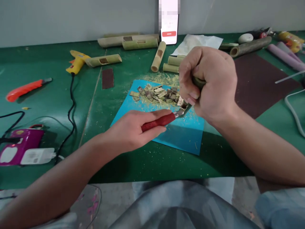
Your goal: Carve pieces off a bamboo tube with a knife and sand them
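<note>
A red-handled carving knife lies in the grip of my left hand, its short metal blade pointing right. My right hand is closed in a fist above and to the right of it. Inside that fist shows an olive-green piece of bamboo, mostly hidden by the fingers. Its lower end reaches down to the knife's tip, where they seem to touch. Below both hands is a blue sheet, with a heap of bamboo chips and shavings on its far part.
Cut bamboo tubes lie along the back, near an upright phone. On the left are a yellow glue gun, an orange cutter and a purple power strip. Brown sandpaper lies at right.
</note>
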{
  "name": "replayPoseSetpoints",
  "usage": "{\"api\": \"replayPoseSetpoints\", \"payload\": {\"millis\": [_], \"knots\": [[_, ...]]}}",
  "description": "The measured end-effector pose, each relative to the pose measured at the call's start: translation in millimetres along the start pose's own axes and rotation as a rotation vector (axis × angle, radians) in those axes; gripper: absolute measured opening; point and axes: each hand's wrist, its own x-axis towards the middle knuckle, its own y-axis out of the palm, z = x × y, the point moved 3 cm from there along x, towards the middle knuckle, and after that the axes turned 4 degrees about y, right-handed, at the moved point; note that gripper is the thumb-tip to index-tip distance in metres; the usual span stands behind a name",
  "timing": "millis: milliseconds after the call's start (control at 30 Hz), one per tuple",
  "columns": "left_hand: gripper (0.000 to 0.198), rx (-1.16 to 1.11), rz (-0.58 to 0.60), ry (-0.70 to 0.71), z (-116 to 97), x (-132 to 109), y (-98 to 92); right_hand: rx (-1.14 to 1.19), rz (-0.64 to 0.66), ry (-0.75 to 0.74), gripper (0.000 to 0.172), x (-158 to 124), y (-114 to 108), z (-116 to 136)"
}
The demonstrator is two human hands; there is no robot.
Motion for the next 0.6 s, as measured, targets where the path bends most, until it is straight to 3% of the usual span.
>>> {"api": "replayPoseSetpoints", "payload": {"millis": [133,333,433,600], "knots": [[0.045,-0.258,-0.076,-0.123,9.0,2.4,6.5,-0.008,0.009,0.0,0.03,-1.1,0.1,1.3],[0.049,-0.677,-0.073,-0.268,27.6,12.6,13.5,-0.01,0.063,0.012,0.03,1.4,-2.3,-0.8],[0.046,-0.607,-0.133,-0.247,27.4,13.6,9.9,-0.048,0.082,0.039,0.031,2.2,-3.2,-1.9],[0.038,-0.269,-0.179,-0.111,11.4,5.1,-0.3,0.009,0.11,0.029,0.032,1.5,-3.7,-0.6]]}}
